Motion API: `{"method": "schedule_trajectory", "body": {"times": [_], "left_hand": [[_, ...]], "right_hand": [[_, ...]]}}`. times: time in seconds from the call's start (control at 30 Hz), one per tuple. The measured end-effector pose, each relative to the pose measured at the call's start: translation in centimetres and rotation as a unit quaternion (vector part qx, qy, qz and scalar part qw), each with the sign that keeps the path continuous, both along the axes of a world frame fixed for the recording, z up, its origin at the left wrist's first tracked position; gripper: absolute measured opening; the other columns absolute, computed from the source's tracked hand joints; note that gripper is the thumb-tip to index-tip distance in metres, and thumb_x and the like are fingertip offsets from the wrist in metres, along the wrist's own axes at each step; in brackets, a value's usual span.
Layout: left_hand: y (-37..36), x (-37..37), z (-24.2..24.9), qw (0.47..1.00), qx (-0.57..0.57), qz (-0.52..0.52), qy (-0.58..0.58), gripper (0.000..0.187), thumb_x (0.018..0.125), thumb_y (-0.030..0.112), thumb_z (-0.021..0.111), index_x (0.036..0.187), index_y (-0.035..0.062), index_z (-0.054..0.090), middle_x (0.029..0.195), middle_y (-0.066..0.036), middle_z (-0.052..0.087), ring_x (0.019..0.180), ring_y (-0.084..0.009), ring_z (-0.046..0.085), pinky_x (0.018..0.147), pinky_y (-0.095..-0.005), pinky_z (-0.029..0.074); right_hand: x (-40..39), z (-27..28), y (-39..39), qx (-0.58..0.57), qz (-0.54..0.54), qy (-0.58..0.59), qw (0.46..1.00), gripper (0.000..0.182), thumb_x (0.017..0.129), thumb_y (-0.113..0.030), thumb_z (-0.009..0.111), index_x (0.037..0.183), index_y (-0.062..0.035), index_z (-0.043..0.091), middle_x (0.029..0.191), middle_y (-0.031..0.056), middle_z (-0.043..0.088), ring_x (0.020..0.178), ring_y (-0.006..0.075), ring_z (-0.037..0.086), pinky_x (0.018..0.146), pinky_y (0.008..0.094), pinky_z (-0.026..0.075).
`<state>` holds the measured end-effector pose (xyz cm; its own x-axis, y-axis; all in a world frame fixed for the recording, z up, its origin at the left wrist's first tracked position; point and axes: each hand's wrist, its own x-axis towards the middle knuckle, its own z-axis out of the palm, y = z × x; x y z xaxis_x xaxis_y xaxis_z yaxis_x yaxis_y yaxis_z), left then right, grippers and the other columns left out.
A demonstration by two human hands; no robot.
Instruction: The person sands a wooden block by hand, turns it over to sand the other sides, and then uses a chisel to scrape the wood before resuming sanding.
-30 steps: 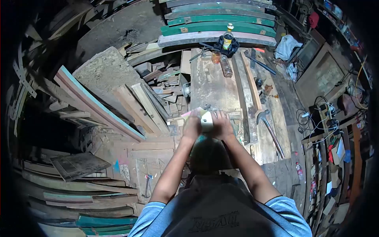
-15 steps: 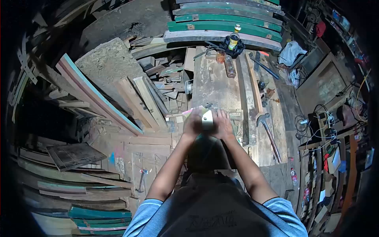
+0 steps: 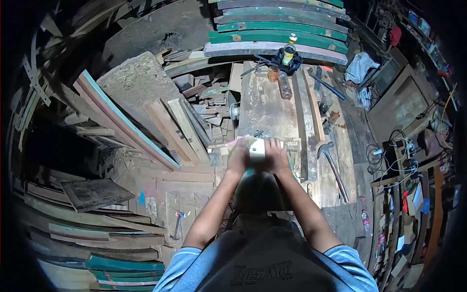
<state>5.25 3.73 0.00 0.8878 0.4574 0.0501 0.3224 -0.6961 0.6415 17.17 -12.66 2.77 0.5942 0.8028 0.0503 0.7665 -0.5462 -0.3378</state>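
At the near edge of the workbench point(image 3: 265, 114), my left hand point(image 3: 237, 157) and my right hand point(image 3: 276, 156) hold a pale block point(image 3: 257, 148) between them. A small dark round spot, perhaps a hole, shows on the block's bright face. My left fingers wrap its left side, partly blurred; my right fingers curl over its right side. The block's lower part is blurred and in shadow. Small dark metal pieces point(image 3: 258, 133) lie just beyond it on the bench. To the right of my right hand, a claw hammer point(image 3: 333, 171) rests on the boards.
A bottle with a yellow label point(image 3: 289, 52) and a clear jar point(image 3: 284, 86) stand or lie at the bench's far end. Green-painted planks point(image 3: 282, 36) are stacked behind. Leaning boards point(image 3: 129, 121) stand left; tangled cables point(image 3: 396, 158) hang right. Another hammer point(image 3: 178, 225) lies lower left.
The view has shifted slightly, moving the surroundings down and right. Both hands stay on the block, and my left fingers now cover more of its left side.
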Motion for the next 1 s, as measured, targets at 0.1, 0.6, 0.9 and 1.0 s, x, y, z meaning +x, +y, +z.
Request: {"method": "schedule_trajectory", "body": {"times": [0.1,0.6,0.9,1.0], "left_hand": [[-2.8,-3.2,-2.8,0.995,0.048,-0.041,-0.080,0.047,0.102,0.003,0.049,0.146,-0.0040,0.065,0.152,-0.032,0.061,0.151,-0.0421,0.052,0.132,-0.0499,0.036],[-4.4,-3.7,1.0,0.986,0.099,-0.077,-0.108,0.049,0.098,-0.003,0.049,0.144,-0.0065,0.065,0.145,-0.029,0.067,0.143,-0.0455,0.058,0.130,-0.0495,0.040],[-0.6,1.8,4.8,0.998,0.042,-0.019,0.051,0.048,0.100,-0.002,0.048,0.145,-0.0079,0.062,0.143,-0.038,0.063,0.140,-0.0543,0.055,0.127,-0.0547,0.039],[-2.0,-1.0,-0.4,0.988,0.129,-0.031,-0.085,0.052,0.097,-0.003,0.052,0.148,-0.0079,0.059,0.147,-0.038,0.061,0.145,-0.0519,0.052,0.129,-0.0530,0.038]], "right_hand": [[0.4,-0.4,0.4,-0.009,0.003,0.000,1.000,0.120,0.062,-0.072,0.093,0.150,-0.0025,0.051,0.143,0.0184,0.057,0.141,0.0387,0.052,0.118,0.0669,0.037],[0.2,-2.3,0.2,0.077,0.001,-0.076,0.994,0.105,0.067,-0.066,0.089,0.143,-0.0013,0.060,0.141,0.0213,0.065,0.136,0.0400,0.059,0.114,0.0670,0.044],[0.4,-2.0,0.1,0.067,0.009,-0.080,0.994,0.121,0.066,-0.064,0.091,0.161,-0.0028,0.048,0.134,0.0156,0.064,0.133,0.0350,0.059,0.109,0.0644,0.046],[0.3,-2.5,0.3,0.044,-0.001,-0.083,0.996,0.107,0.073,-0.051,0.088,0.162,-0.0042,0.049,0.135,0.0149,0.065,0.134,0.0339,0.060,0.111,0.0656,0.046]]}}
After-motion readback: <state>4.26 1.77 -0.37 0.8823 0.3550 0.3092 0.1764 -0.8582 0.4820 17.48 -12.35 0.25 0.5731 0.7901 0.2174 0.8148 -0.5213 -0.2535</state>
